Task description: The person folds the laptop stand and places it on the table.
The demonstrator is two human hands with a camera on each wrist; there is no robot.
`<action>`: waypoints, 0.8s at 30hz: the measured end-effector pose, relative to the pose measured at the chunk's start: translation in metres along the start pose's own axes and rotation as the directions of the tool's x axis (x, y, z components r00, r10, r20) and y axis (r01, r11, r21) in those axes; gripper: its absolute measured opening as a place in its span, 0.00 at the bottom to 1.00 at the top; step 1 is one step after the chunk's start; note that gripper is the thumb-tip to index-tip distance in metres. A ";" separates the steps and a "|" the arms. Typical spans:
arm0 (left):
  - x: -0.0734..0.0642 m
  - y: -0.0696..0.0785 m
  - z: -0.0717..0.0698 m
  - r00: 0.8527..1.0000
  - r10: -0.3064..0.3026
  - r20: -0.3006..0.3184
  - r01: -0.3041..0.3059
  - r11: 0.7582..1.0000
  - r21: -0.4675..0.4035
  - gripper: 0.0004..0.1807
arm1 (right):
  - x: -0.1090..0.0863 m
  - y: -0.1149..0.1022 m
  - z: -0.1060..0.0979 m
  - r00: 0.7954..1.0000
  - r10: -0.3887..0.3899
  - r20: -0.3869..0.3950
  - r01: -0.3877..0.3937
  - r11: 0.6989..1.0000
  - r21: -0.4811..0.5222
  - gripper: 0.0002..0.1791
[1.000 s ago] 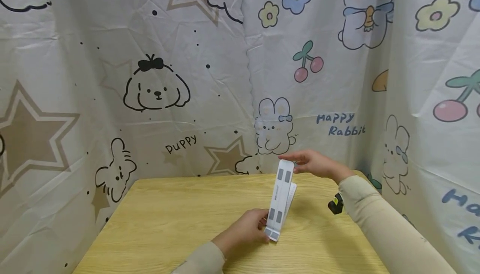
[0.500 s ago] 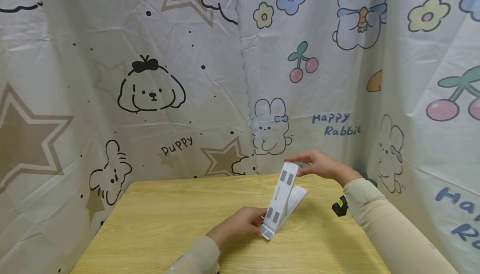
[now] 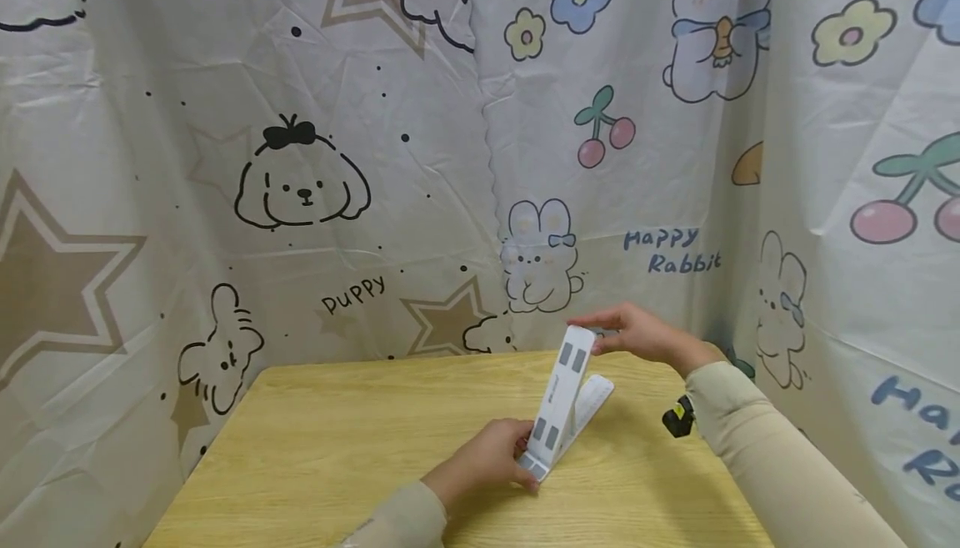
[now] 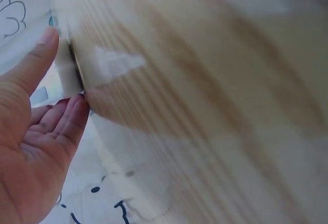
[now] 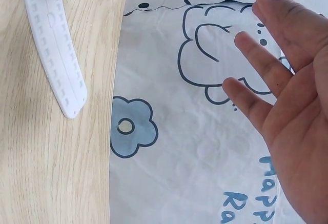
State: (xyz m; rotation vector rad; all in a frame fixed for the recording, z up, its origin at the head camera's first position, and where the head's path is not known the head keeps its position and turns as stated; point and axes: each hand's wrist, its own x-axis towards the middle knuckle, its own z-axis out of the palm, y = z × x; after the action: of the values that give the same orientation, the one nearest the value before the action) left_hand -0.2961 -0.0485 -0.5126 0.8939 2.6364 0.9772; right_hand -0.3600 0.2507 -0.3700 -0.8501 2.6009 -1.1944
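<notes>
A white folding laptop stand [image 3: 553, 402] with grey pads stands tilted on the wooden table. Its upper panel is raised, and the ruled base arm [image 5: 56, 49] slants out behind it. At the lower lip, my left hand [image 3: 491, 456] pinches the stand between thumb and fingers. My right hand [image 3: 637, 333] holds the top end of the raised panel with thumb and forefinger. In the right wrist view its other fingers [image 5: 256, 108] are spread apart. The left wrist view shows only a pale edge of the stand between thumb and fingers.
The wooden table [image 3: 337, 439] reaches back to a printed curtain [image 3: 442, 156], which also hangs along both sides. A small black thing [image 3: 678, 417] with a yellow mark shows beside the right cuff; what it is cannot be told.
Since a second ago, the raised panel has tilted further right and the gap to the base has widened. Both hands stay on the stand. Little differs over the last half second.
</notes>
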 end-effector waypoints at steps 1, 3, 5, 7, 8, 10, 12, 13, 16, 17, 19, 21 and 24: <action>0.000 0.000 0.001 1.000 -0.005 -0.001 0.005 1.000 -0.002 0.35 | -0.001 0.000 0.000 1.000 -0.004 -0.002 0.004 1.000 -0.001 0.30; 0.001 0.000 0.002 1.000 -0.017 0.003 0.017 1.000 -0.024 0.33 | -0.002 0.001 0.000 1.000 -0.001 -0.013 0.001 1.000 -0.018 0.30; 0.000 -0.001 0.001 1.000 -0.018 0.010 0.019 0.999 -0.039 0.34 | -0.003 0.001 0.000 1.000 0.004 -0.024 -0.005 0.999 -0.032 0.30; -0.001 -0.002 0.000 1.000 -0.013 0.020 0.014 0.999 -0.050 0.37 | -0.005 0.001 0.000 1.000 0.011 -0.029 -0.012 0.999 -0.038 0.30; -0.001 -0.001 -0.001 1.000 -0.005 0.027 0.006 0.999 -0.049 0.40 | -0.007 0.001 -0.001 0.999 0.019 -0.034 -0.021 0.999 -0.041 0.30; -0.002 -0.001 -0.004 0.999 0.012 0.037 -0.010 0.999 -0.036 0.43 | -0.011 0.000 -0.002 0.999 0.025 -0.040 -0.027 0.999 -0.042 0.30; -0.003 -0.002 -0.007 0.999 0.023 0.047 -0.022 1.000 -0.021 0.46 | -0.014 -0.001 -0.002 0.999 0.025 -0.043 -0.027 0.998 -0.048 0.30; -0.004 -0.002 -0.008 0.998 0.027 0.052 -0.026 1.000 -0.014 0.46 | -0.016 -0.001 -0.003 0.999 0.022 -0.044 -0.024 0.998 -0.052 0.30; -0.005 -0.001 -0.009 0.997 0.016 0.070 -0.016 1.000 0.007 0.47 | -0.021 -0.001 -0.004 0.999 0.017 -0.041 -0.018 0.999 -0.031 0.30; -0.005 -0.001 -0.009 0.997 0.011 0.071 -0.012 1.000 0.010 0.48 | -0.022 -0.001 -0.004 0.999 0.014 -0.035 -0.014 1.000 -0.014 0.30; -0.005 0.000 -0.009 0.998 0.007 0.066 -0.008 1.000 0.016 0.47 | -0.023 0.000 -0.004 1.000 0.003 -0.017 -0.003 1.000 0.026 0.31; -0.005 0.001 -0.008 0.999 0.014 0.048 -0.015 1.000 0.026 0.47 | -0.024 0.002 -0.004 1.000 -0.008 0.000 0.008 0.998 0.061 0.31; -0.008 0.002 -0.006 1.000 0.020 0.020 -0.021 0.999 0.027 0.47 | -0.025 0.004 -0.002 1.000 -0.021 0.015 0.020 0.995 0.095 0.31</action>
State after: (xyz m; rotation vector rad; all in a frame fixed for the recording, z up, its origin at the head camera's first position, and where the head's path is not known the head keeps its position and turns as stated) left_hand -0.2910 -0.0545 -0.5071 0.9333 2.6358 0.9342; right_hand -0.3420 0.2682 -0.3735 -0.8659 2.5070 -1.2992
